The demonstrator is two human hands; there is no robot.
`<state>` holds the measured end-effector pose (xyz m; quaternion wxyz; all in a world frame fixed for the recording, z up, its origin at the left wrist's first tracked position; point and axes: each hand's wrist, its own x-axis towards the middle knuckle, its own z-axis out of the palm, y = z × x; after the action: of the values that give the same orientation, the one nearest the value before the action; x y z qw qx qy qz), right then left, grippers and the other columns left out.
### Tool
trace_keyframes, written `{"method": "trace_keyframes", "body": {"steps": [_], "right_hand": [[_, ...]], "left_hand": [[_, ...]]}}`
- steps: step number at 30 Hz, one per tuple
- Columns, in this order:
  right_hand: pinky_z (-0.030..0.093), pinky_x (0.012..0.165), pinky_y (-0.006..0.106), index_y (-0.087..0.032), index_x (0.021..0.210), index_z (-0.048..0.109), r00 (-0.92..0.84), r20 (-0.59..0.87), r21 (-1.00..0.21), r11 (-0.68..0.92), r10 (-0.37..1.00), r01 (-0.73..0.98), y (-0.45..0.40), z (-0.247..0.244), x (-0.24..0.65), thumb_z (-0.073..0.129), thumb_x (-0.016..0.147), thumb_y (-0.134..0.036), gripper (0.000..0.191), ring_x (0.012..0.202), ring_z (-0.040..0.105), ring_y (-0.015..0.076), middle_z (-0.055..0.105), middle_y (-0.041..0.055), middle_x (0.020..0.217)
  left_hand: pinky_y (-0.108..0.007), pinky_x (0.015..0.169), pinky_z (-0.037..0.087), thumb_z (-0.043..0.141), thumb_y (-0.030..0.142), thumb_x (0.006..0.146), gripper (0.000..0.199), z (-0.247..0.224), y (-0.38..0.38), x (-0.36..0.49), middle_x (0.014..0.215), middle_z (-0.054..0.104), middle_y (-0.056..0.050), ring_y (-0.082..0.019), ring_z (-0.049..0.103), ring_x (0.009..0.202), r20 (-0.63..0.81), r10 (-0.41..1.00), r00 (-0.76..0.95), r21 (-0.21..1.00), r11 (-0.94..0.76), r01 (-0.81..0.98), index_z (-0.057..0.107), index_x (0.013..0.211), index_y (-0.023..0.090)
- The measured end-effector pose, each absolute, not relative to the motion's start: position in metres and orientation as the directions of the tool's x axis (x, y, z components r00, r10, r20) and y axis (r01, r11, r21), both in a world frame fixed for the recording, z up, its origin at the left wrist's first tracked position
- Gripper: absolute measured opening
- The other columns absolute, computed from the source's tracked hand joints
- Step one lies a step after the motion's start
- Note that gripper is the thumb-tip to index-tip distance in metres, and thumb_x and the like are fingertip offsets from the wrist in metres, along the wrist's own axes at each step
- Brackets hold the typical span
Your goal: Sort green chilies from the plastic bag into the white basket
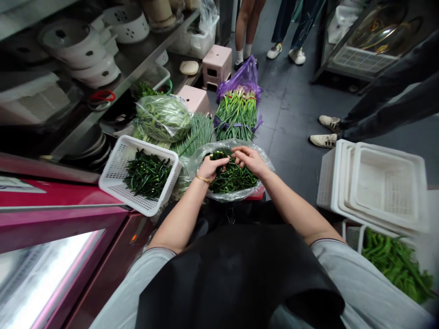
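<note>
My left hand (208, 168), with a thin bangle at the wrist, is closed around a small bunch of dark green chili peppers (219, 156). Close beside it, the bent fingers of my right hand (252, 160) come together at the bunch; anything between their tips is too small to make out. Under both hands a clear plastic bag (264, 153) lies spread wide, full of thin green chilies with stems (236, 180). To the left, a white perforated basket (115, 160) holds a pile of dark green chilies (148, 173).
Beyond the bag lie green onions (236, 107) in purple plastic and a bagged heap of greens (163, 118). Pink stools (216, 64) stand behind. Stacked white baskets (384, 183) and long green peppers (394, 260) are on the right. Shelves with pots line the left; several people's legs show.
</note>
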<state>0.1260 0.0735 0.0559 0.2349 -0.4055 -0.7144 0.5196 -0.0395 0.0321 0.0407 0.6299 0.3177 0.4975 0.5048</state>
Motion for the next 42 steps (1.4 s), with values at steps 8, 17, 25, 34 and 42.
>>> {"method": "trace_keyframes", "body": {"steps": [8, 17, 25, 34, 42], "right_hand": [[0.039, 0.058, 0.022, -0.016, 0.067, 0.054, -0.683, -0.187, -0.809, 0.285, 0.706, 0.515, 0.025, 0.039, 0.114, 0.039, 0.093, -0.034, 0.034, 0.055, 0.048, 0.0095, 0.053, -0.0024, 0.057], [0.047, 0.074, 0.031, -0.014, 0.111, 0.061, -0.425, -0.300, 0.025, 0.453, 0.854, 0.891, 0.063, 0.037, 0.133, 0.040, 0.094, -0.044, 0.040, 0.095, 0.063, 0.0261, 0.059, 0.0187, 0.115], [0.046, 0.075, 0.031, -0.015, 0.114, 0.058, -0.438, -0.251, -0.019, 0.448, 0.863, 0.894, 0.071, 0.021, 0.132, 0.033, 0.097, -0.043, 0.041, 0.096, 0.062, 0.0246, 0.058, 0.0162, 0.117], [0.042, 0.065, 0.028, -0.013, 0.105, 0.063, -0.560, -0.187, -0.082, 0.555, 0.807, 0.828, 0.066, 0.037, 0.125, 0.037, 0.097, -0.037, 0.036, 0.084, 0.063, 0.0220, 0.063, 0.0142, 0.105], [0.042, 0.070, 0.026, -0.017, 0.103, 0.069, -0.819, -0.020, -0.288, 0.782, 0.573, 0.553, 0.067, 0.046, 0.166, 0.046, 0.095, -0.034, 0.030, 0.081, 0.059, 0.0164, 0.063, 0.0091, 0.097]], "left_hand": [[-0.020, 0.043, 0.032, 0.081, 0.031, 0.054, 0.033, 0.042, -0.007, -0.044, 0.053, 0.049, 0.004, -0.004, 0.041, 0.044, -0.403, 0.915, 0.031, 0.795, 0.367, -0.483, 0.064, 0.074, 0.011], [-0.018, 0.039, 0.032, 0.081, 0.028, 0.056, 0.030, 0.039, 0.000, -0.057, 0.070, 0.066, -0.005, -0.005, 0.046, 0.050, -0.465, 0.884, -0.042, 0.764, 0.377, -0.523, 0.066, 0.073, 0.009], [-0.017, 0.036, 0.029, 0.080, 0.016, 0.049, 0.026, 0.013, 0.015, -0.035, 0.056, 0.056, 0.000, -0.006, 0.047, 0.047, -0.564, 0.820, -0.095, 0.693, 0.407, -0.595, 0.061, 0.066, 0.009], [-0.016, 0.035, 0.026, 0.080, 0.016, 0.047, 0.029, 0.014, 0.020, -0.031, 0.053, 0.052, 0.003, -0.004, 0.042, 0.044, -0.563, 0.826, -0.034, 0.682, 0.441, -0.583, 0.060, 0.067, 0.009], [-0.016, 0.037, 0.028, 0.071, 0.014, 0.053, 0.018, 0.021, 0.021, -0.041, 0.052, 0.051, 0.002, -0.005, 0.044, 0.045, -0.460, 0.885, 0.066, 0.704, 0.409, -0.581, 0.060, 0.067, 0.010]]}}
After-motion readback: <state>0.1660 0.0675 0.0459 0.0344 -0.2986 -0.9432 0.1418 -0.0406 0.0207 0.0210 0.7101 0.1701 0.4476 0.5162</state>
